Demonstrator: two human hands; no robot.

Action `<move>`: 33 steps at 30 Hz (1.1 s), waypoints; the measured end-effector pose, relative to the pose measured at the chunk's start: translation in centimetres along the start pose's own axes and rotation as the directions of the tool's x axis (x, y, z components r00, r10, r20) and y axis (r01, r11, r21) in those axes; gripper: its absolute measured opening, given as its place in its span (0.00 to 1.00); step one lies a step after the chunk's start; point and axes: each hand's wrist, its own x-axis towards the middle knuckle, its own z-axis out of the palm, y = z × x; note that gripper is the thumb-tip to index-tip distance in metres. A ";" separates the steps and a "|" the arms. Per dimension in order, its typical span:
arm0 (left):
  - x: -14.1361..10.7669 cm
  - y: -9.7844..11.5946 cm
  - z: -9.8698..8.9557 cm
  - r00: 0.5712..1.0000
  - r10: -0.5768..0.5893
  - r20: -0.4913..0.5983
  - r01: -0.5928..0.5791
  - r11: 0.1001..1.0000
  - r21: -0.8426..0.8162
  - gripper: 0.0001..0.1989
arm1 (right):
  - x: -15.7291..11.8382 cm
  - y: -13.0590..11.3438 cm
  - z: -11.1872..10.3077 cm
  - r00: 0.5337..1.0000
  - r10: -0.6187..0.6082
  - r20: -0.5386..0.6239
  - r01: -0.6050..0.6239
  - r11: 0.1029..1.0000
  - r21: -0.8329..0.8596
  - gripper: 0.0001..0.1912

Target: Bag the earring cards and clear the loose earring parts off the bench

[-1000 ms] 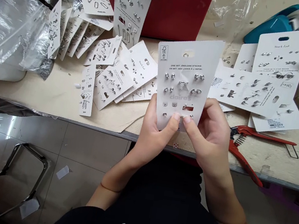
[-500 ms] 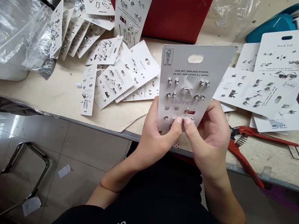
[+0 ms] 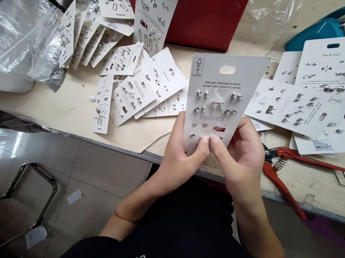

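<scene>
Card in hand: white jewellery card (image 3: 220, 104), upright and leaning a little, above the near edge of the bench (image 3: 68, 106), about midway along; "ONE SET. ENDLESS STACKS." faces me, rows of metal pieces below.
My left hand (image 3: 181, 156): pinches the card's lower left, thumb on the face, fingers behind.
My right hand (image 3: 244, 162): pinches the lower right likewise; thumb tips just beside each other. Cannot tell how the hidden fingers lie.
Right, near edge: red-handled cutters (image 3: 301, 156), jaws beside my right hand, one handle over the edge.
Right, farther back: overlapping cards (image 3: 297, 107), teal tape dispenser (image 3: 325, 33) behind.
Far side, middle: red box (image 3: 207, 12), a tall "Stack Lab" card (image 3: 155, 10) standing before its left end.
Left of me: loose pile of cards (image 3: 165, 80); a narrow card (image 3: 103, 102) near the front edge.
Left end: clear plastic bag (image 3: 18, 30).
</scene>
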 end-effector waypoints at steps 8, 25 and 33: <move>-0.3 -0.6 -0.3 0.999 0.032 0.028 -0.033 0.999 0.043 0.16 | 0.1 0.1 0.0 1.000 0.016 -0.006 -0.015 0.999 0.039 0.04; -1.0 -2.4 0.8 0.828 0.560 0.022 -0.532 0.772 0.348 0.11 | 0.1 1.0 -0.8 1.000 0.012 -0.022 -0.010 0.997 0.073 0.06; -1.4 -2.9 1.3 0.760 0.650 0.017 -0.596 0.686 0.417 0.14 | -0.4 2.1 -1.7 0.996 -0.042 -0.075 0.050 0.993 0.111 0.06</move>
